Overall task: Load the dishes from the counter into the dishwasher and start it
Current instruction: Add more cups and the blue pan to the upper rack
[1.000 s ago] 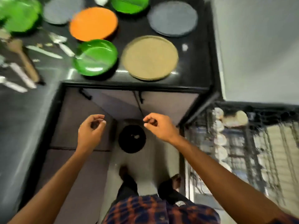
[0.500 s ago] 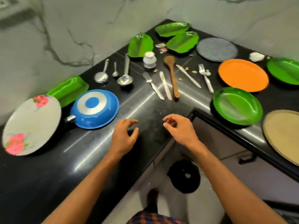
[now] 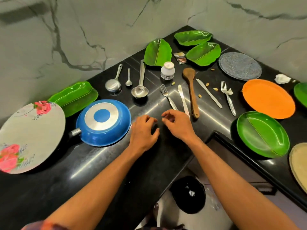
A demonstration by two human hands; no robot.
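Note:
My left hand (image 3: 144, 132) and my right hand (image 3: 176, 124) hover side by side over the black corner counter (image 3: 116, 163), fingers loosely curled, holding nothing. Just beyond my right hand lie a fork (image 3: 167, 95), a knife (image 3: 182, 98) and a wooden spatula (image 3: 191, 88). Left of my left hand an upturned blue pan (image 3: 103, 122) sits beside a floral plate (image 3: 28, 136). An orange plate (image 3: 267, 98) and a green divided plate (image 3: 262, 133) are at the right. The dishwasher is out of view.
Ladles (image 3: 139, 90) and a small spoon (image 3: 128, 80) lie behind the pan. Green leaf-shaped dishes (image 3: 157, 54), a white jar (image 3: 167, 70), a grey plate (image 3: 240, 65), a second knife (image 3: 208, 92) and fork (image 3: 228, 97) fill the back. A black bin (image 3: 188, 194) stands on the floor.
My view swung from the open dishwasher and floor up to the counter corner. Both hands moved forward over the counter, closer to the cutlery and to each other.

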